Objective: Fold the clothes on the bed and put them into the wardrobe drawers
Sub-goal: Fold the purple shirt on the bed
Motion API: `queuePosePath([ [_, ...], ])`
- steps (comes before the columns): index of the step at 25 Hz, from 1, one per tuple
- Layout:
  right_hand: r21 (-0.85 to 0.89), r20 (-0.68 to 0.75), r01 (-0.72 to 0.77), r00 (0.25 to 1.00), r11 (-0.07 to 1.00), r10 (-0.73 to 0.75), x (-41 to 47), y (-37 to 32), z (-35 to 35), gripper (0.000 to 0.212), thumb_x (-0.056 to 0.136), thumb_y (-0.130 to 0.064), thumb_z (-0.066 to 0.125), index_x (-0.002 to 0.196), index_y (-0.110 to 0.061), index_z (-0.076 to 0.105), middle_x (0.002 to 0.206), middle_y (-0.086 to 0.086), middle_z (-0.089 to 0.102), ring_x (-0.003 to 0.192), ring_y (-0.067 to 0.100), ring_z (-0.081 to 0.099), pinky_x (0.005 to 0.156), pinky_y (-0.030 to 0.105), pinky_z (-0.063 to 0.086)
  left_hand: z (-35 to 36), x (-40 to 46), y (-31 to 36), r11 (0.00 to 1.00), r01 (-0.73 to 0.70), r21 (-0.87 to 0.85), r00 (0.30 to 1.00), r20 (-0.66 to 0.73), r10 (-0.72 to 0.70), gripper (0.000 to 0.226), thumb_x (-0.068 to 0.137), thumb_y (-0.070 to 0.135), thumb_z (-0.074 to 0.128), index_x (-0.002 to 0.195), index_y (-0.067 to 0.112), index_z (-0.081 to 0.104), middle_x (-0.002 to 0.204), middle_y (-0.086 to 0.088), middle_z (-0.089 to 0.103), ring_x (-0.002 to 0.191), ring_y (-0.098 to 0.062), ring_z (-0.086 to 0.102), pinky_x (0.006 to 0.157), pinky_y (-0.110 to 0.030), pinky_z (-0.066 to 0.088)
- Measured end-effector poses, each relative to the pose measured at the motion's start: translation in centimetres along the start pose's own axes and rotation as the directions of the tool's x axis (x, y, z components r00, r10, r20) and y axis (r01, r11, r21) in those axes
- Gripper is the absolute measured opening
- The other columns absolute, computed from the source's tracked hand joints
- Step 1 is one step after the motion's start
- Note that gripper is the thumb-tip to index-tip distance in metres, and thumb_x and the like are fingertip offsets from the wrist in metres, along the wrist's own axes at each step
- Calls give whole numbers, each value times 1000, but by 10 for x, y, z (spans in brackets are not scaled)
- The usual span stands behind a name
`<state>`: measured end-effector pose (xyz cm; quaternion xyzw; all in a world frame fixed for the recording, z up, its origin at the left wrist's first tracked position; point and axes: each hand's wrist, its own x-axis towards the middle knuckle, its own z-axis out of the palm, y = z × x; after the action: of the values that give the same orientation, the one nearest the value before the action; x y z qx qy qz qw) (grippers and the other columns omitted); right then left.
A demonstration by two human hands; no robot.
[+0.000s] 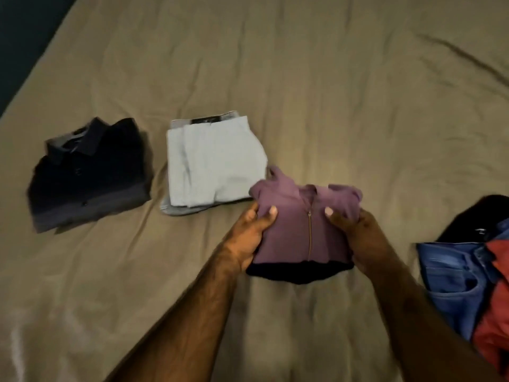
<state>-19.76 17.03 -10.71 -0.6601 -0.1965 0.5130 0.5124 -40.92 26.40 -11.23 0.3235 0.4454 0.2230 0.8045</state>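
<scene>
Both forearms reach forward over the bed [330, 92]. The left hand [249, 235] and right hand [358, 238] clasp the sides of a folded purple zip top [298, 224], thumbs on top, fingers curled beneath; a dark garment [297, 274] lies under it. At the right edge lie jeans [457, 282] and a red garment [493, 321]. Farther left lie a folded light garment [214, 164] and a folded dark shirt [91, 175].

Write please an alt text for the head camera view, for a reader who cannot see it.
Two hands, left hand and right hand, hold a folded purple zip top over a tan bed sheet. To its left lie a folded dark shirt and folded pale trousers; unfolded jeans lie at the right edge.
</scene>
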Motion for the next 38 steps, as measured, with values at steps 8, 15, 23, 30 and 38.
queuePosePath([
  [8, -245, -244, 24, 966, 969, -86, 141, -103, -132, 42, 91, -42, 80, 117, -10, 71, 109, 12, 78, 102, 34, 75, 90, 46, 63, 141, 191, 62, 923, -88, 375, 992, -50, 115, 42, 107, 39, 60, 141, 16, 56, 137, -13, 68, 116, -26, 70, 100, -42, 58],
  [15, -977, -95, 41, 798, 210, -596, 190, -20, -139, 76, 98, -52, 46, 157, -5, 38, 162, 25, 37, 148, 44, 39, 112, 58, 40, 160, 233, -2, -440, -292, 849, 750, 489, 446, 74, 103, 48, 38, 165, 9, 27, 173, -18, 18, 160, -36, 17, 128, -54, 17],
  [23, -995, 4, 14, 996, 102, -92, 214, 42, -146, 89, 94, -71, 6, 168, -22, 0, 176, 2, -11, 162, 21, -10, 129, 51, 0, 120, 270, -54, -484, -181, 856, 961, 260, 100, 75, 105, 64, 10, 166, 29, -12, 175, 2, -17, 162, -22, -16, 127, -61, -4],
  [30, -989, 45, 85, 951, 119, -306, 164, -7, -162, 78, 100, -60, 34, 164, -16, 27, 170, 18, 25, 152, 36, 35, 121, 56, 29, 140, 220, -10, -380, -204, 902, 936, 293, 194, 79, 104, 65, 30, 169, 25, 6, 176, -11, 9, 162, -31, 10, 129, -55, 13],
  [38, -951, -190, 17, 758, 310, -625, -25, -83, -205, 71, 100, -57, 44, 158, -17, 40, 165, 13, 37, 146, 34, 44, 112, 56, 38, 246, 71, 32, -347, -413, 842, 738, 533, 414, 83, 98, 66, 33, 164, 15, 32, 166, -18, 36, 151, -38, 36, 121, -55, 34],
])
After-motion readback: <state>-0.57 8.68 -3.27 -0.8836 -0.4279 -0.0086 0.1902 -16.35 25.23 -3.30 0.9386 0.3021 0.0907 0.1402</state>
